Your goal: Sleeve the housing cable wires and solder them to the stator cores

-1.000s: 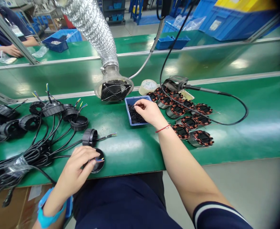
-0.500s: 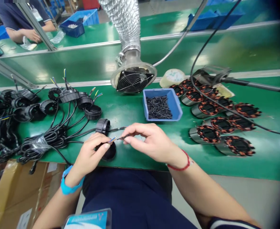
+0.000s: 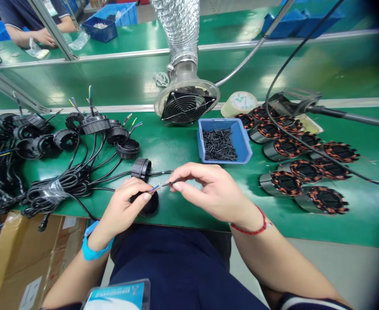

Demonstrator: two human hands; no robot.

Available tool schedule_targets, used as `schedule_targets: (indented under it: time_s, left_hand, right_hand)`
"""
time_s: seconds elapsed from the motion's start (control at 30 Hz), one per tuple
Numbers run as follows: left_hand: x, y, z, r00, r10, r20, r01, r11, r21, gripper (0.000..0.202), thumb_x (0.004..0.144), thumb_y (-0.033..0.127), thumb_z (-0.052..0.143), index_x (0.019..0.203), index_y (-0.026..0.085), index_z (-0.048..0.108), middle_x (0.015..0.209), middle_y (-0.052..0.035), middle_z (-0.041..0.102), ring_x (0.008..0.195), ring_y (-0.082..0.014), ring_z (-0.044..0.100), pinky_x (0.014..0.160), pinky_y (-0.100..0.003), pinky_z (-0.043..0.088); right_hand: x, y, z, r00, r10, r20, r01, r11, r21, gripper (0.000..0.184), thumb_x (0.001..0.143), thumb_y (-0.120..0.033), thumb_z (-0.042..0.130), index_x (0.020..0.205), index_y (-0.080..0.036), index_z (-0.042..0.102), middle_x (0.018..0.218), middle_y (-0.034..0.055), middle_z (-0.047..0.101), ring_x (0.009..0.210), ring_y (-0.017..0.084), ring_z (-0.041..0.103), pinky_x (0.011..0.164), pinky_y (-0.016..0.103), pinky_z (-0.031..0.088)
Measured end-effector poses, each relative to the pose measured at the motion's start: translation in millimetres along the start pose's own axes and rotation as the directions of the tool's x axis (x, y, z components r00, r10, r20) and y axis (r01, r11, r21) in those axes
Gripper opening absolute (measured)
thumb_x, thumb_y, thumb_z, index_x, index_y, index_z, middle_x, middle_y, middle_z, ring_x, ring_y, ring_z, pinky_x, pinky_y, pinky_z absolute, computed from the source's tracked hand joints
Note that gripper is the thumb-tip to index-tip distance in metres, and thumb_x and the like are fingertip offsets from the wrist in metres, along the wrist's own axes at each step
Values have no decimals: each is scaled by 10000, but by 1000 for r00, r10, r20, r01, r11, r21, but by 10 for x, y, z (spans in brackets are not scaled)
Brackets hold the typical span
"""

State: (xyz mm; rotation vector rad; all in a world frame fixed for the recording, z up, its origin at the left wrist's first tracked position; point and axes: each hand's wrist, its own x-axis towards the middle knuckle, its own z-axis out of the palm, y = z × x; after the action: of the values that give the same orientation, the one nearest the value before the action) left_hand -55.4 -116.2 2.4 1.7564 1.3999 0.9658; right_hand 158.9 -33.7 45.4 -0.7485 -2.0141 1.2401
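My left hand (image 3: 127, 202) is closed in a pinch on thin coloured wires (image 3: 155, 188), blue and orange-brown, whose ends point right. Facing them, my right hand (image 3: 205, 189) pinches small dark sleeves (image 3: 170, 183) between thumb and forefinger. The sleeve tips lie very close to the wire ends; whether they touch I cannot tell. Just behind my left fingers is a black ring-shaped cap (image 3: 141, 168) with a cable running right from it. A second black round part (image 3: 150, 206) is partly hidden beneath my left hand.
A blue bin (image 3: 245, 148) of short black tubes stands beyond my right hand. Several copper-wound stators (image 3: 282, 183) fill the right side. Bundled black cables (image 3: 57, 189) with caps lie left. A fan on a duct (image 3: 184, 107) hangs ahead. A co-worker's hands (image 3: 44, 38) are across the bench.
The view has shifted slightly, so the bench things appear a little farther right. My right hand has moved slightly right with the sleeves; both hands keep their pinches.
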Motion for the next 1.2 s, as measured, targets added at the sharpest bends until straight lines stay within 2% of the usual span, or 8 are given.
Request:
schedule_targets:
  time_s: [0.17, 0.33, 0.53, 0.73, 0.87, 1.0, 1.07, 1.2]
  left_hand:
    - [2, 7, -8, 1000, 8, 6, -8, 1000, 1, 139, 916, 232, 566, 948, 186, 693, 876, -51, 685, 852, -173, 605, 809, -325, 461]
    - [24, 78, -4, 999, -36, 12, 35, 999, 41, 155, 926, 250, 552, 949, 182, 690, 880, -50, 682, 848, -176, 596, 796, -326, 451]
    - [94, 217, 29, 996, 91, 19, -93, 992, 86, 136, 934, 208, 533, 934, 185, 668, 847, -45, 686, 827, -178, 582, 815, -353, 419]
    - [140, 234, 75, 998, 54, -8, -53, 996, 77, 142, 931, 234, 547, 850, 188, 653, 756, -21, 645, 756, -160, 549, 755, -330, 406]
    - [128, 197, 80, 999, -35, -27, 34, 999, -8, 156, 921, 263, 561, 826, 189, 661, 755, -29, 635, 759, -167, 547, 735, -314, 420]
    - [112, 162, 78, 997, -66, -26, 64, 995, -70, 126, 902, 265, 591, 836, 188, 665, 765, -27, 619, 766, -164, 542, 736, -303, 423]
    - [114, 155, 79, 997, -73, -29, 70, 993, -91, 109, 897, 254, 598, 834, 188, 657, 756, -18, 608, 751, -154, 536, 726, -293, 419]
    - [132, 161, 88, 994, -99, -39, 94, 990, -104, 115, 887, 234, 602, 794, 184, 647, 730, -11, 594, 724, -144, 525, 696, -278, 411]
  right_hand:
    - [8, 16, -3, 997, -70, 34, 72, 996, -58, 109, 854, -124, 572, 841, -205, 644, 817, -17, 722, 706, 94, 660, 670, 192, 519]
    - [11, -23, -81, 963, -229, 143, 264, 910, -321, 108, 884, -130, 538, 861, -188, 627, 790, 19, 701, 695, 130, 636, 656, 245, 504]
    - [-17, -124, -125, 951, -233, 203, 306, 803, -512, 147, 913, -155, 486, 850, -198, 612, 769, 52, 690, 699, 175, 631, 648, 306, 505]
    - [-12, -116, -106, 966, -227, 123, 257, 890, -377, 115, 891, -143, 525, 872, -200, 622, 791, 38, 695, 709, 149, 628, 666, 271, 504]
    - [51, 25, -60, 995, 88, 51, -89, 996, 24, 63, 831, -167, 574, 809, -207, 617, 719, -2, 684, 659, 118, 632, 639, 236, 507]
    - [95, 161, 26, 914, 355, 194, -405, 784, 471, 98, 791, -273, 633, 798, -181, 599, 653, -8, 663, 603, 113, 643, 608, 231, 510]
    - [93, 184, 66, 911, 358, 205, -411, 749, 519, 114, 775, -273, 652, 792, -177, 595, 661, -8, 660, 605, 110, 642, 617, 232, 508]
    - [58, 165, 116, 963, 247, 109, -270, 902, 338, 28, 799, -201, 607, 811, -183, 626, 690, -4, 663, 642, 110, 623, 632, 236, 494]
